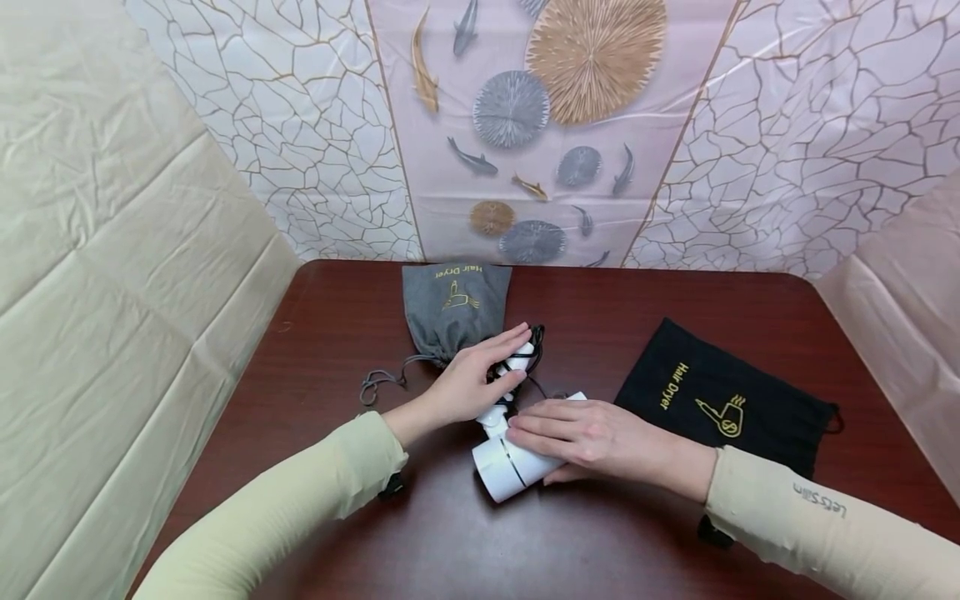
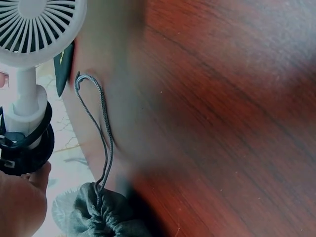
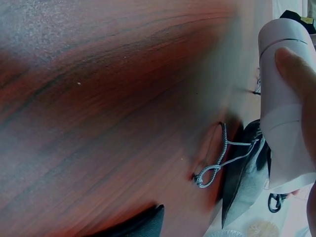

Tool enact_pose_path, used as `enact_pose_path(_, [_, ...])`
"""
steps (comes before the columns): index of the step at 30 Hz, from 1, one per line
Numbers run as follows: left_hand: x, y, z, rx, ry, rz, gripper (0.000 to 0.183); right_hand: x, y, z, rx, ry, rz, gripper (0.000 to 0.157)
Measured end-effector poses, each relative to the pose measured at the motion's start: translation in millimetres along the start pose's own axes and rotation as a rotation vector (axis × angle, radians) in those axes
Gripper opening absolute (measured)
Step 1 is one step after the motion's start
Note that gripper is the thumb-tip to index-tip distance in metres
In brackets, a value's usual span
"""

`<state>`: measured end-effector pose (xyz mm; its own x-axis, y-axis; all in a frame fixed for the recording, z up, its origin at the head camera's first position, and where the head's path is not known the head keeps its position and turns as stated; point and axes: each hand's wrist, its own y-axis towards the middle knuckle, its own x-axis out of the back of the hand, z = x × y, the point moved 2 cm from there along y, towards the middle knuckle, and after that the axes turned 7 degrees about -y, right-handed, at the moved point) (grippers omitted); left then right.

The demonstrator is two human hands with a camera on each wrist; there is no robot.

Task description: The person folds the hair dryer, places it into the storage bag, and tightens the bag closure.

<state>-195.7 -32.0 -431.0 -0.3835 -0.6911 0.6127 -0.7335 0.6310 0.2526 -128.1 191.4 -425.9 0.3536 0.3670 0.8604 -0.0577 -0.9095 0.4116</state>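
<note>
From the head view, I see a white hair dryer (image 1: 497, 471) over the middle of the bench (image 1: 570, 542), between the person's two hands. The left hand (image 1: 476, 379) has its grip round the handle (image 1: 517, 363), thumb on one side and fingers on the other. A black cord (image 1: 537, 340) is looped there, so I think that hand keeps the loops snug. The right hand (image 1: 588, 437) lies across the fat barrel, its grip curled round it, probably so it won't roll or tip. Both arms reach in from the near corners, the backs of the hands facing up. A grey pouch (image 1: 457, 308) lies behind the left hand and a black pouch (image 1: 720, 396) sits beside the right arm, maybe put aside to leave room. In the left wrist view, the round vent (image 2: 34, 24) shows above the handle, and the left hand is right by the cord. In the right wrist view, the right thumb presses along the barrel; I can't tell if the dryer touches the bench.
</note>
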Motion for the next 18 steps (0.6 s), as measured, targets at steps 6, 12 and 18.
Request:
enact_pose_path(6, [-3.1, -3.1, 1.0, -0.029, 0.021, 0.033, 0.056, -0.3, 6, -1, 0.054, 0.001, -0.003, 0.078])
enact_pose_path(12, [-4.5, -6.0, 2.2, -0.082, 0.047, 0.057, 0.053, -0.9, 10, -1, 0.062, 0.045, 0.005, 0.081])
enact_pose_path(18, [-0.2, -4.2, -1.0, -0.119, 0.040, 0.132, 0.053, -0.8, 15, -3, 0.089, 0.051, 0.003, 0.081])
